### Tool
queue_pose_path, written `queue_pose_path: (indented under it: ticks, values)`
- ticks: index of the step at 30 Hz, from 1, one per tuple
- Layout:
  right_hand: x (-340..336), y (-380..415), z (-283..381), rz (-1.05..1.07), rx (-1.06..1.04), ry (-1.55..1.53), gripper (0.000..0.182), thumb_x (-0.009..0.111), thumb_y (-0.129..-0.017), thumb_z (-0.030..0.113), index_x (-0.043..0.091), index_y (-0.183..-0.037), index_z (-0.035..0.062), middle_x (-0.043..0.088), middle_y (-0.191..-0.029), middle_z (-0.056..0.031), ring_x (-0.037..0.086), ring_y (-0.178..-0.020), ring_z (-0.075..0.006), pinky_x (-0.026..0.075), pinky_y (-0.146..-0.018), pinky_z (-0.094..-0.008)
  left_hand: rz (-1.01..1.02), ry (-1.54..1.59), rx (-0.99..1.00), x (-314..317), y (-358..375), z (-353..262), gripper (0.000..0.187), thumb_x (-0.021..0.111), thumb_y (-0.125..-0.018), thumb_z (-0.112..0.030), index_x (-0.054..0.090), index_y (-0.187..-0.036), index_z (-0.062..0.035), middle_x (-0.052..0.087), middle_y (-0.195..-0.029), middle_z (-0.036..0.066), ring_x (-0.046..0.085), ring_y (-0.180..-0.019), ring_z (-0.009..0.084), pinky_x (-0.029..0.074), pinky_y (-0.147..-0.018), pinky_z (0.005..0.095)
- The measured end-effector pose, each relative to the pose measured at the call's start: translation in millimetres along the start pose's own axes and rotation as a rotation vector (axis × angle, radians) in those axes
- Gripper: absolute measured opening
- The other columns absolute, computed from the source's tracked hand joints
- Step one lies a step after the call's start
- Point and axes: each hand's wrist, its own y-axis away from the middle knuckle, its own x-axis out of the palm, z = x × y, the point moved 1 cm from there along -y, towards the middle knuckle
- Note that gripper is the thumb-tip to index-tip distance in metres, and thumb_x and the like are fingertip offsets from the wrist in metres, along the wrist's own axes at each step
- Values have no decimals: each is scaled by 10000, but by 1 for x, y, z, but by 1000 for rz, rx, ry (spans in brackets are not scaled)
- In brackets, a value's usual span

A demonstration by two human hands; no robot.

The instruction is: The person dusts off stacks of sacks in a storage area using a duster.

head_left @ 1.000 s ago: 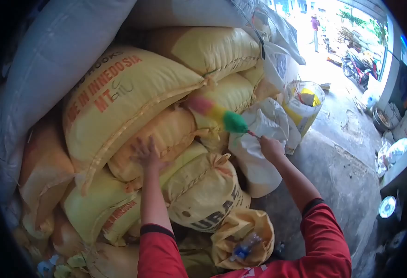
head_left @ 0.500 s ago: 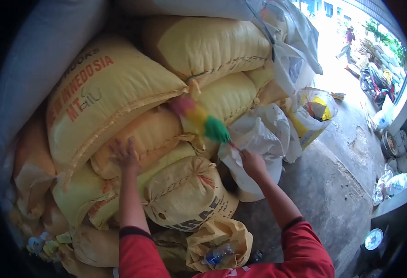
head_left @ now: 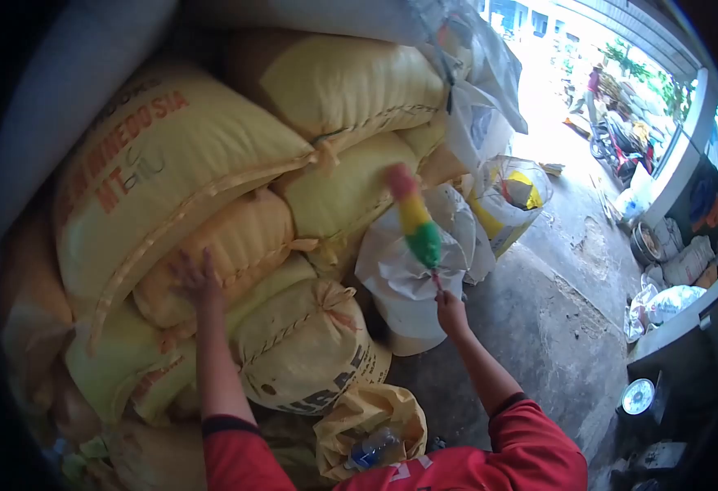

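My left hand lies flat, fingers spread, on a yellow woven sack in a tall stack of sacks. My right hand grips the thin handle of a feather duster with pink, yellow and green tufts. The duster points up and slightly left, its head over a white sack and near the yellow sacks. Both arms wear red sleeves with dark cuffs.
A large sack with orange print bulges at the left. A plastic bottle rests on a crumpled sack below. A clear bag stands on the concrete floor. A scale dial, motorbike and a distant person are to the right.
My right hand has swung the duster from the yellow sacks rightward and upright over the white sack. My left hand stays pressed on the same sack.
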Motion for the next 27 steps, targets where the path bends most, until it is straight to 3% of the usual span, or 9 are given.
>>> queue_pose_path:
  ticks: [2,6,10,13,14,18,21,26,27]
  values:
    - [5,26,39,167,-163,35,248,439,-865,238,564,-877,24,578,-796,-238,539,-772,-421,423,-672,-454,213,-13,-20,-39,9,-5,828,541,-794,-356,-43,-1378,-290,-153,-1424,139,-104,-1282,436,77,-936,675]
    - [20,29,67,280,-275,287,215,428,-858,205,549,-905,33,577,-798,-238,535,-787,-430,418,-688,-468,261,-46,-29,-49,9,-5,780,497,-824,-335,-52,-1376,-294,-166,-1421,137,-98,-1282,438,71,-939,674]
    - [24,-28,1,-153,-40,119,202,384,-827,114,525,-939,24,586,-802,-228,558,-793,-403,422,-691,-481,190,-95,-24,-38,13,-4,756,472,-839,-321,-61,-1375,-300,-160,-1421,138,-97,-1281,439,68,-941,674]
    - [-3,-48,-19,-129,83,137,222,385,-851,134,550,-892,-7,576,-782,-251,549,-764,-410,418,-669,-479,208,-98,-24,-51,14,-5,752,471,-839,-301,-56,-1375,-301,-148,-1423,138,-96,-1281,438,77,-945,669]
    - [-13,-42,-5,-77,-47,137,229,381,-866,164,532,-966,25,576,-779,-245,549,-739,-412,420,-638,-481,259,-86,-31,-54,14,-9,749,470,-839,-285,-51,-1376,-301,-141,-1424,138,-95,-1281,437,85,-947,666]
    - [-22,-39,20,127,-428,389,123,435,-850,216,492,-859,107,585,-729,-167,566,-694,-384,429,-600,-481,178,-100,-66,-28,7,-12,771,499,-823,-286,-38,-1377,-306,-135,-1425,135,-104,-1283,430,103,-950,658]
    - [-19,-77,-5,181,-456,439,123,441,-848,219,495,-841,109,587,-728,-148,568,-671,-373,430,-587,-481,115,-143,-127,-28,4,-18,819,540,-795,-306,-34,-1379,-293,-147,-1421,141,-113,-1283,424,121,-955,647]
    - [-16,-145,-84,-12,-154,-88,246,352,-868,146,542,-875,-10,575,-757,-216,566,-719,-362,415,-624,-407,239,-190,-138,-39,6,-25,1027,699,-653,-360,-12,-1384,-242,-147,-1413,164,-87,-1287,424,164,-969,613]
    - [-26,-152,-77,33,81,-84,270,359,-883,169,540,-872,-31,575,-763,-224,563,-713,-370,413,-617,-417,244,-198,-170,-35,7,-24,1027,699,-653,-360,-12,-1384,-242,-147,-1413,164,-87,-1287,424,164,-969,613]
